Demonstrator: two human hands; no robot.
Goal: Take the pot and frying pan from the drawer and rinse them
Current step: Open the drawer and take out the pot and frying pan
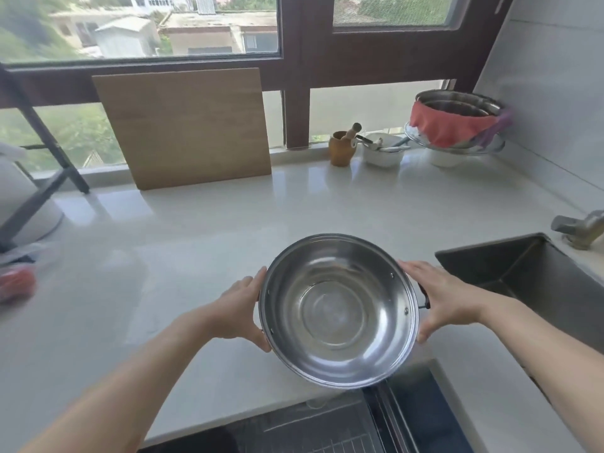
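both hands grasp the steel pot (340, 310) above the counter (196, 243) edge: left hand (240, 310), right hand (441, 297). sink (529, 266) right; cutting board (186, 125), bowls (382, 152) behind. open drawer (327, 426) below.

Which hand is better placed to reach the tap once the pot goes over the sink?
Probably the right hand. It grips the pot on the side nearest the sink, and the tap sits beyond it at far right. The left hand would have to cross over the pot.
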